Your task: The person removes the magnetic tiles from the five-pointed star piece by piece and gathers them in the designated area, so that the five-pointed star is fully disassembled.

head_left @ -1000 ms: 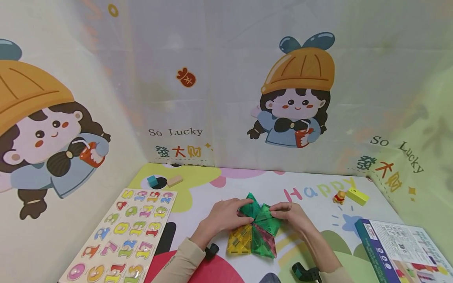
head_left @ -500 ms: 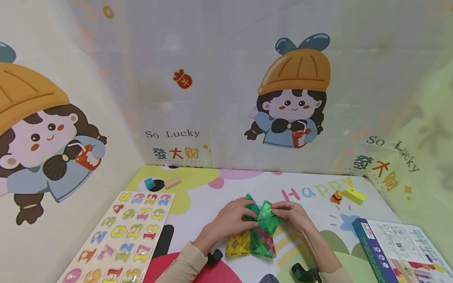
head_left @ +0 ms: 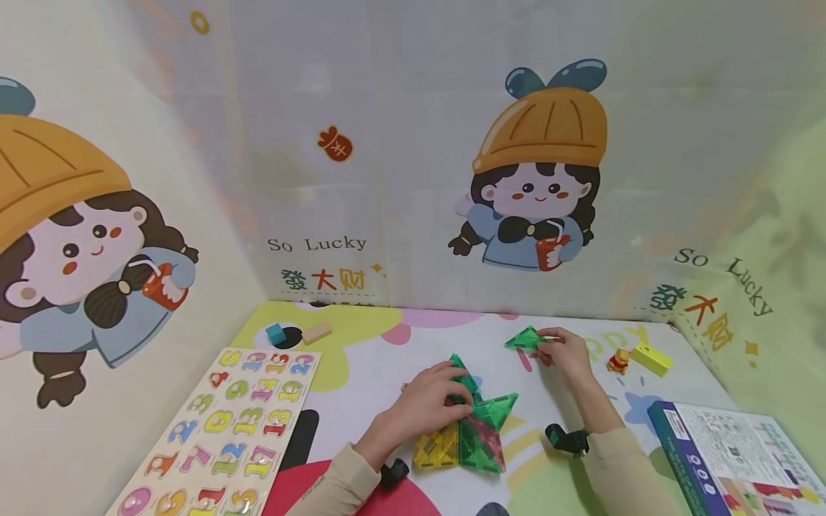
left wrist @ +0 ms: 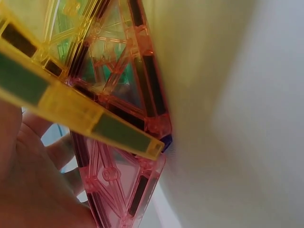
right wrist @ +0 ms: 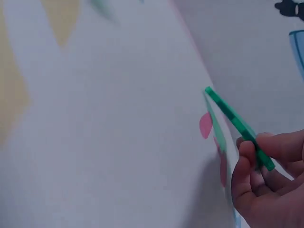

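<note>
Translucent magnetic tiles form a built cluster [head_left: 476, 453] on the mat, with green, yellow and reddish pieces. My left hand [head_left: 422, 403] holds its left side, fingers bent over the upper green tile. The left wrist view shows a yellow tile [left wrist: 71, 114] edge-on, with a pink tile [left wrist: 111, 173] below it and the fingers partly hidden behind. Beyond the cluster to the right, my right hand [head_left: 569, 355] pinches a green triangular magnetic tile [head_left: 524, 339], apart from the cluster. In the right wrist view this tile appears edge-on between thumb and fingers.
A number puzzle board [head_left: 219, 430] lies at left. Behind it are a teal block [head_left: 275, 334] and a wooden block [head_left: 316, 333]. A small bear figure [head_left: 618, 361], a yellow block [head_left: 652, 359] and a box [head_left: 736, 451] are at right. Printed fabric walls enclose the mat.
My right hand has taken the green triangular tile off the cluster and carried it away, up and to the right. My left hand stays on the cluster.
</note>
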A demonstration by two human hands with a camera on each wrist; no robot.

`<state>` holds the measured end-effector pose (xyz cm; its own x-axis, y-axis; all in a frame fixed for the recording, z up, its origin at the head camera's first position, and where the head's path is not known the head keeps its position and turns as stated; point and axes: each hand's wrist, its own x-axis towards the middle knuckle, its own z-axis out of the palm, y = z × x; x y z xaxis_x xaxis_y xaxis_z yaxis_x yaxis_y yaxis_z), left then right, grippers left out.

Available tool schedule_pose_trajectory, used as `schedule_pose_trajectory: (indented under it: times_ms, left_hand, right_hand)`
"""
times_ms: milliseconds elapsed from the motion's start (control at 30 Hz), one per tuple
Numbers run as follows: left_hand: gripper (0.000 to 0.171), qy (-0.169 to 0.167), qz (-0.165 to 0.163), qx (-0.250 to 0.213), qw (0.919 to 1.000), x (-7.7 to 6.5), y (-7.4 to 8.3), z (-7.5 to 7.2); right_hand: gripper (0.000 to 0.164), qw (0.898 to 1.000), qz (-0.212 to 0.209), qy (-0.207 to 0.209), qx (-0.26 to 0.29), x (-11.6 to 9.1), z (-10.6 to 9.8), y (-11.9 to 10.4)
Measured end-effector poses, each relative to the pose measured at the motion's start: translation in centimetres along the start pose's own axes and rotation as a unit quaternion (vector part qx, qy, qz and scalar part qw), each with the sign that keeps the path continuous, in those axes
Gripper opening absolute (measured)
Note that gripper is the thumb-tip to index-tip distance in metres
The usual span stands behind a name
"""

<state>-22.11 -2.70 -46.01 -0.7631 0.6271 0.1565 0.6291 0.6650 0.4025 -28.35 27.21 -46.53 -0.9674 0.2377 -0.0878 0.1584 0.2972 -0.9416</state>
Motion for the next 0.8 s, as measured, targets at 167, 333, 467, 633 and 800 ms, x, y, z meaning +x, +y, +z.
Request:
schedule_pose_trajectory:
  times_ms: [167,333,467,633,800]
  left_hand:
    - [0.016,-0.001,0.005,-0.003,1.0,0.2,0.3,0.1]
    - [0.016,0.001,0.008,-0.005,1.0,0.3,0.5,0.0]
    - [0.015,-0.001,0.002,-0.011,0.9999,0.3,0.6,-0.2]
    - [0.014,-0.006,-0.005,-0.012,0.9999,0.1,0.3,-0.2]
    - [0.013,-0.011,-0.013,-0.022,0.9996,0.0,0.1,-0.1]
  right_hand:
    - [0.04,0.997,0.008,0.014,-0.08,0.6,-0.5,0.3]
    - [0.038,0.99,-0.036,0.014,-0.138,-1.1,-1.1,-0.2]
    - [0.034,0.982,-0.095,-0.076,-0.142,-3.6,-1.0,-0.8]
    - [0.038,0.95,-0.117,-0.283,-0.069,-6.5,-0.2,-0.7]
    - [0.023,0.919,-0.109,-0.378,-0.039,-7.7,1.1,0.1]
